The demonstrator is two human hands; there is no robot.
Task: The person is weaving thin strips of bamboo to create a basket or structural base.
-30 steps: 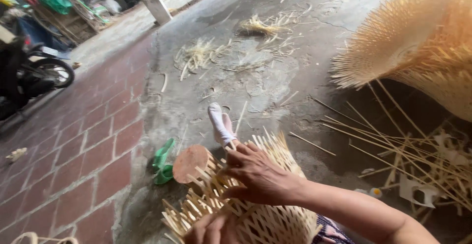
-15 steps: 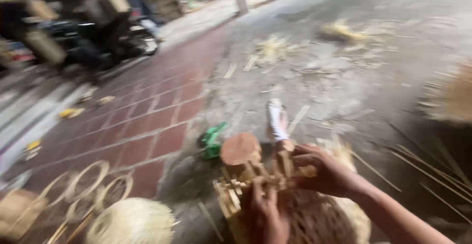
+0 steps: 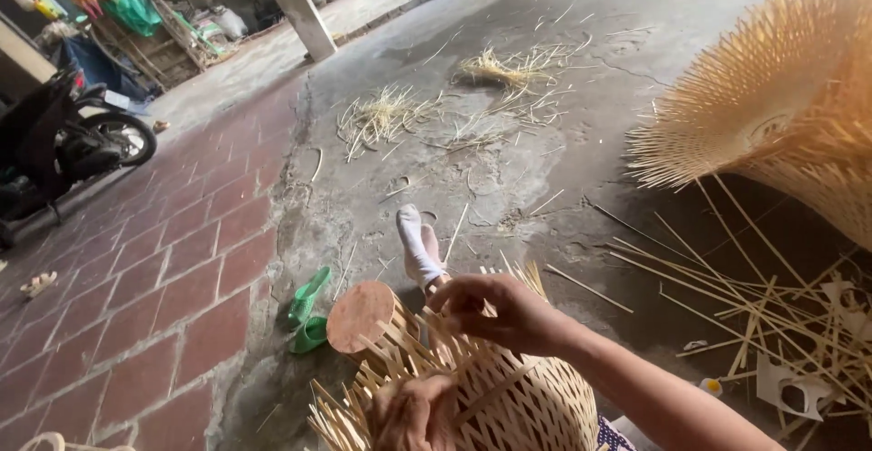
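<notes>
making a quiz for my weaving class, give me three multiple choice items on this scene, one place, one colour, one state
1. Where do the green sandals lie?
A. on the floor left of the half-woven bamboo basket
B. on the basket
C. beside the black motorbike

2. What colour is the sock on the foot?
A. red
B. white
C. black

3. What are the hands doing?
A. both lifted clear
B. holding a knife
C. both on the basket's strips

Answers: 1 A, the sandals sit where brick meets concrete, left of the round wooden block. 2 B, the sock shows white. 3 C, the right hand grips strips on top and the left hand presses lower ones.
</notes>
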